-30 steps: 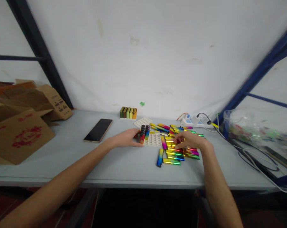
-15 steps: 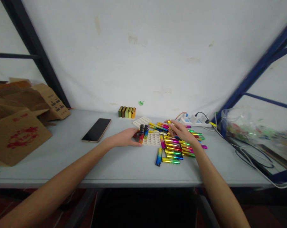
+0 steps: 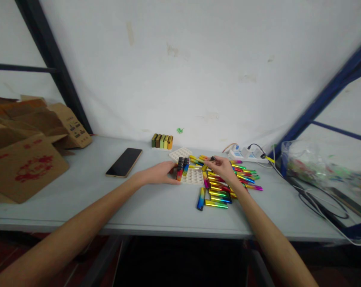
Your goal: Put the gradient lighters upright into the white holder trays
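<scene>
Colourful metallic lighters (image 3: pixel 179 171) with black tops stand upright at the left end of a white holed tray (image 3: pixel 194 176). My left hand (image 3: pixel 160 174) is curled round that end, thumb in front and fingers behind, against the standing lighters. Just right of the tray, my right hand (image 3: pixel 225 169) pinches a lighter (image 3: pixel 212 159) with its dark top showing; the grip hides part of it. Beneath and beside this hand lies a loose heap of shiny lighters (image 3: pixel 220 194). One blue and yellow lighter (image 3: pixel 201 199) lies apart at the near left of the heap.
Behind the tray are another white tray (image 3: pixel 180 154) and a block of upright lighters (image 3: pixel 162 141). A phone (image 3: pixel 124 162) lies to the left, near an open cardboard box (image 3: pixel 33 169). At the right are a power strip (image 3: pixel 248 154), cables and a clear plastic bag (image 3: pixel 302 159).
My right hand has drawn back slightly toward me and now holds the lighter with its dark top up. My left hand stays at the tray; the whole view has shifted slightly.
</scene>
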Available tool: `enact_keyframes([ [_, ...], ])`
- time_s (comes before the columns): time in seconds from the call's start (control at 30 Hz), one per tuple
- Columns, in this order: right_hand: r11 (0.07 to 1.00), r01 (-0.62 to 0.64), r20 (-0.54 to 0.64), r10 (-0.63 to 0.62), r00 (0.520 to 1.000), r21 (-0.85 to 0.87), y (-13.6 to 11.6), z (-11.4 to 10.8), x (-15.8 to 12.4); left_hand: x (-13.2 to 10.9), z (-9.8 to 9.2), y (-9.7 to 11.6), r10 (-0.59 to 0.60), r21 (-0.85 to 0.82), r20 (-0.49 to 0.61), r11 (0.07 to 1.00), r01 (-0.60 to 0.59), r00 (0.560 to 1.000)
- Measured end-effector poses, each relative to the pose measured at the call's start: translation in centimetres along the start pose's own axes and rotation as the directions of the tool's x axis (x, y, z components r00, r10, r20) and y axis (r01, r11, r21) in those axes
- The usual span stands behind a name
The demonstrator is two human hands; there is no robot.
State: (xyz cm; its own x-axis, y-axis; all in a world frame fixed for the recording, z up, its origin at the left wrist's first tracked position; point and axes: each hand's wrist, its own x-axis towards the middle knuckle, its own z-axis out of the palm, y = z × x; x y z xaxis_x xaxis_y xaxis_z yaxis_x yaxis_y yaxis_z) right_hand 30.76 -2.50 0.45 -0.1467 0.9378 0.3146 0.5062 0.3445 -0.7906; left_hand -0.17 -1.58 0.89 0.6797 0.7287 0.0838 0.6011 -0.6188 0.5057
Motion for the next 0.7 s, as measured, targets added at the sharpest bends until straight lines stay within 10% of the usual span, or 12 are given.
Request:
enact_keyframes([
  [0.27,0.989,0.14,0.036,-0.138,0.99,-0.056,-1.2,0.2,-0.1,0.0,-0.1,0.1,0.009,0.012,0.006,1.0,-0.009,1.0],
  [0.43,0.981,-0.002,0.152,-0.028,0.988,0.196,-1.9,1.3,-0.7,0.0,0.0,-0.1,-0.001,0.016,0.0,1.0,0.001,1.0],
  [0.7,0.998,0.016,-0.05,-0.013,0.999,0.055,-2.0,2.1,-0.9,0.0,0.0,-0.2,-0.008,0.047,0.01,0.999,0.008,1.0],
])
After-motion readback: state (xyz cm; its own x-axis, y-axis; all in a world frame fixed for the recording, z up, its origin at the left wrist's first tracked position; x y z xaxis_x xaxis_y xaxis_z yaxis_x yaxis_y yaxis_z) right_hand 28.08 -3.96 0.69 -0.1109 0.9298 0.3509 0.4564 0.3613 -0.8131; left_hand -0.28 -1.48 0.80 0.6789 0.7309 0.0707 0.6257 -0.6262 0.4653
